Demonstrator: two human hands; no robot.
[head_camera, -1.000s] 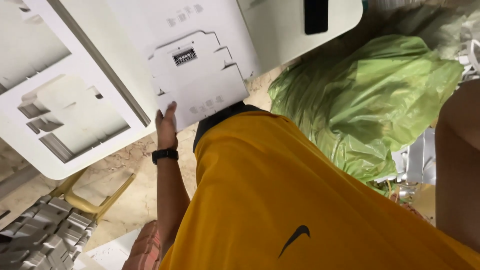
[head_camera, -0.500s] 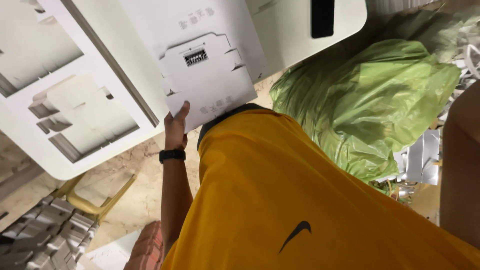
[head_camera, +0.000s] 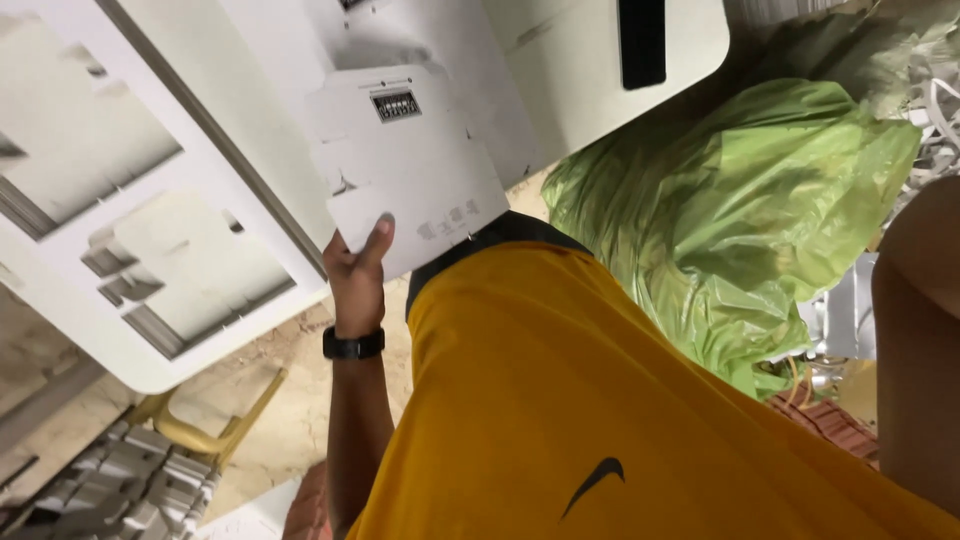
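My left hand (head_camera: 355, 280), with a black watch (head_camera: 352, 345) on the wrist, grips the lower edge of a white die-cut cardboard piece (head_camera: 410, 160), thumb pressed on its front face. The piece carries a small dark printed label near its top. It is held up in front of large white cardboard sheets (head_camera: 120, 230) with cut-out windows. A bare forearm (head_camera: 915, 350) shows at the right edge; my right hand is out of view. My yellow shirt (head_camera: 600, 400) fills the lower middle.
A bulging green plastic bag (head_camera: 730, 200) lies at the right, with white scraps behind it. A stack of grey-white cardboard pieces (head_camera: 110, 490) sits at the bottom left beside a yellow frame (head_camera: 215, 435). A black rectangle (head_camera: 642, 40) marks the upper white sheet.
My left hand has risen and shifted slightly right, carrying the die-cut piece with it. The view has drifted a little.
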